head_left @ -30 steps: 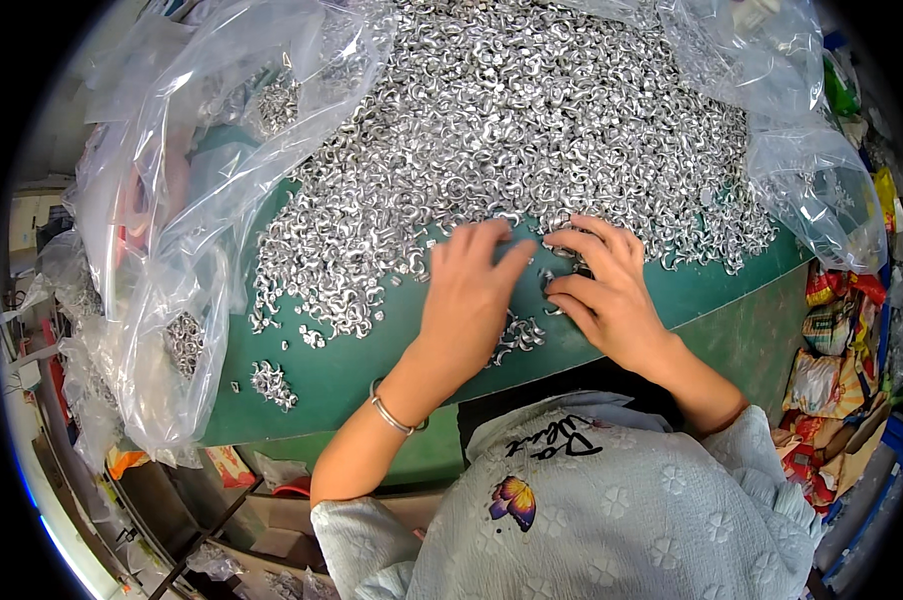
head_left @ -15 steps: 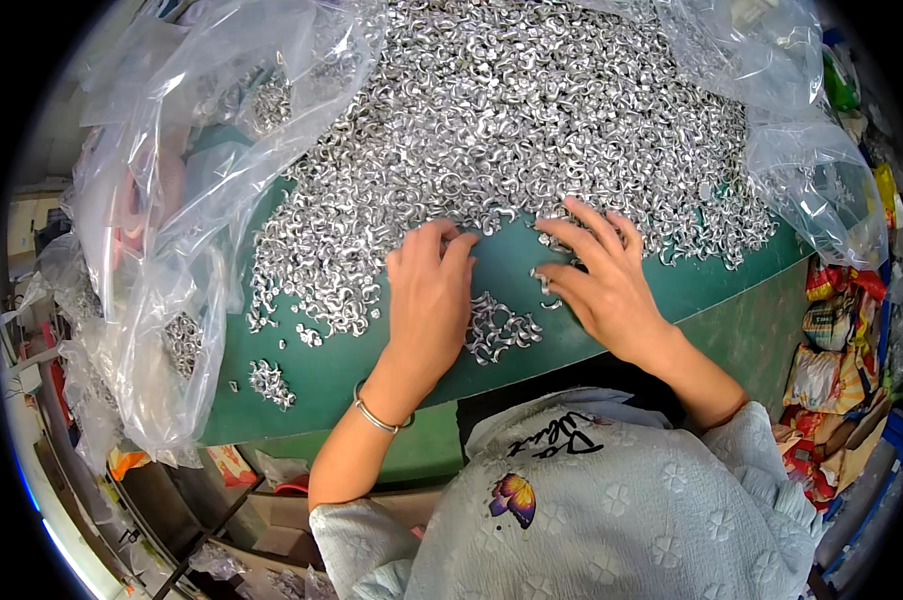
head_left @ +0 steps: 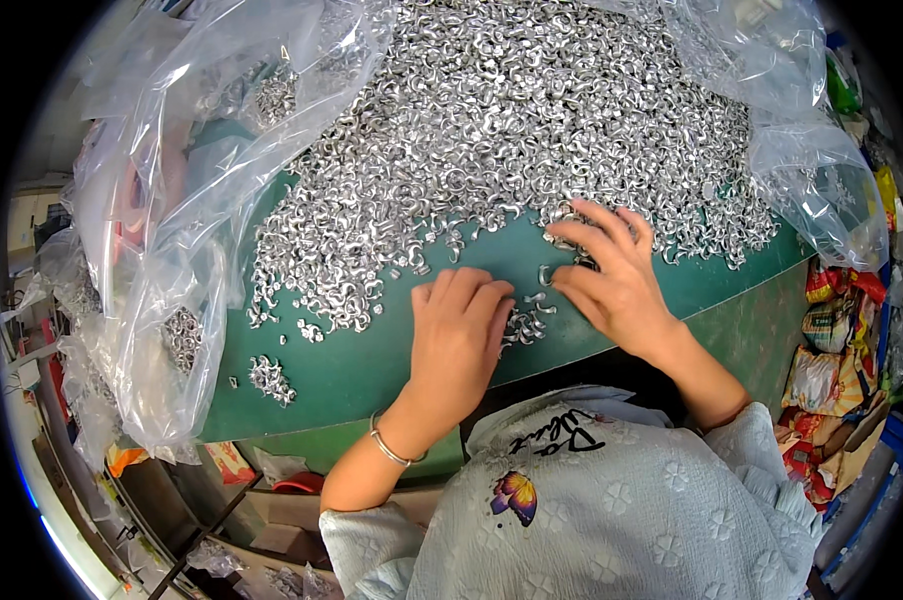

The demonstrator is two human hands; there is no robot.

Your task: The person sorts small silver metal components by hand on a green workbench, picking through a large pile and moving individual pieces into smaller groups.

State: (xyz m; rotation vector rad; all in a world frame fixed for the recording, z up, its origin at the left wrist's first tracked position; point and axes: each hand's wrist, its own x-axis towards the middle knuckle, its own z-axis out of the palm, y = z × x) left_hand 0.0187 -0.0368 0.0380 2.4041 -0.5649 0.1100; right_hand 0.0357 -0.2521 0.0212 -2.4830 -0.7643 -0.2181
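A broad heap of small, curved, silvery metal pieces [head_left: 532, 120] covers the far part of the green tabletop [head_left: 372, 375]. My left hand [head_left: 457, 335] is closed, fingers bent and pressed together, over the left side of a small near pile of metal pieces [head_left: 528, 325]. Whatever its fingertips hold, if anything, is hidden under them. On the right, my right hand [head_left: 617, 285] has its thumb and fingers apart at the heap's near edge. A single curved metal piece [head_left: 544, 275] lies by its thumb tip.
Another small cluster of pieces [head_left: 272, 380] sits at the table's left. Clear plastic bags [head_left: 172, 290] drape over the left side, and one more plastic bag [head_left: 822, 180] hangs at the right. Colourful packets [head_left: 827, 380] are stacked beyond the table's right edge.
My left hand has come nearer and rightward from the heap's edge to the small pile, leaving several pieces exposed where it was. My right hand has shifted slightly right and nearer.
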